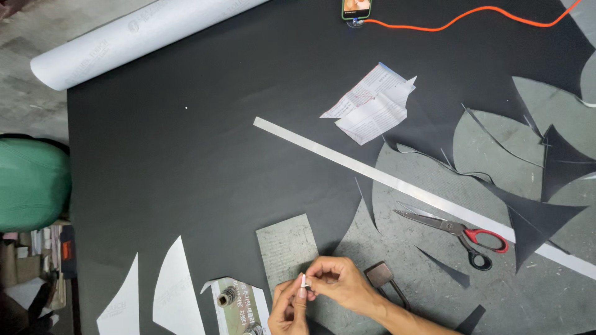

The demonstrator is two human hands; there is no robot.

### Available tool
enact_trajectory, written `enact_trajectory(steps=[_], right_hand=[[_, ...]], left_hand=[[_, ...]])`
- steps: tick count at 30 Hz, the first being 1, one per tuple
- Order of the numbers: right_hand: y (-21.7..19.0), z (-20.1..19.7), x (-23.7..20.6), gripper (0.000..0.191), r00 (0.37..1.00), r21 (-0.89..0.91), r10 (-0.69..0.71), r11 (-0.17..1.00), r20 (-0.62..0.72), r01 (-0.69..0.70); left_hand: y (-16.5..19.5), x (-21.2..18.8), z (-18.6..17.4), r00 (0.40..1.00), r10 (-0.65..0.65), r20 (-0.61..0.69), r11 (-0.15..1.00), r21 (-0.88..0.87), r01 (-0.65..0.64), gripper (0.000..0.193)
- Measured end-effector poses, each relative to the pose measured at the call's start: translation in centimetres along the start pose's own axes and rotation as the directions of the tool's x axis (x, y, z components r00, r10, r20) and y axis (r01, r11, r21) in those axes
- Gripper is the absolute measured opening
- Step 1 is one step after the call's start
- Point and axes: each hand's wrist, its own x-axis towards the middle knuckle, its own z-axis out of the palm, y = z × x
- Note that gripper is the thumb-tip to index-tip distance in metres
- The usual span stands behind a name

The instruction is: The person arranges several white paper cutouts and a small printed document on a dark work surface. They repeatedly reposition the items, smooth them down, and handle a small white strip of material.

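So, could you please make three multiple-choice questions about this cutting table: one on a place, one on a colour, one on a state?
1. Where do the scissors lie?
A. on the folded paper
B. just below the long metal ruler, right of the hands
C. on the white roll

2. What colour is the cable plugged into the phone?
A. orange
B. blue
C. white

3. How do the left hand and right hand stand?
A. both flat on the black sheet
B. one hand lifts the scissors
C. together, pinching a small white piece

Answers: 1 B, the scissors rest on the bare table beside the ruler. 2 A, the cable runs bright orange across the black sheet. 3 C, the fingertips of both hands meet on the small white piece.
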Motion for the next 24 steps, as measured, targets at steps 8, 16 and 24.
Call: enact_trajectory(steps=[8, 16, 24], right_hand=[[1.1, -0.2, -0.3, 0.007, 0.998, -0.12, -0.046, 0.992, -0.037, 0.041], [2.7, -0.8, -0.5, 0.003, 0.981, -0.294, -0.184, 0.943, -0.055, 0.16], [2.1, -0.9, -1.3, 0.006, 0.991, -0.298, -0.113, 0.951, -0.072, 0.087]], left_hand=[[0.4, -0.2, 0.3, 0.999, -0.032, 0.023, 0.998, -0.046, 0.033, 0.03], [0.8, -0.5, -0.5, 0.96, -0.254, 0.119, 0.965, -0.042, 0.261, 0.035], [1.7, -0.1, -0.9, 0.826, -0.495, 0.27, 0.801, -0.227, 0.554, 0.041]])
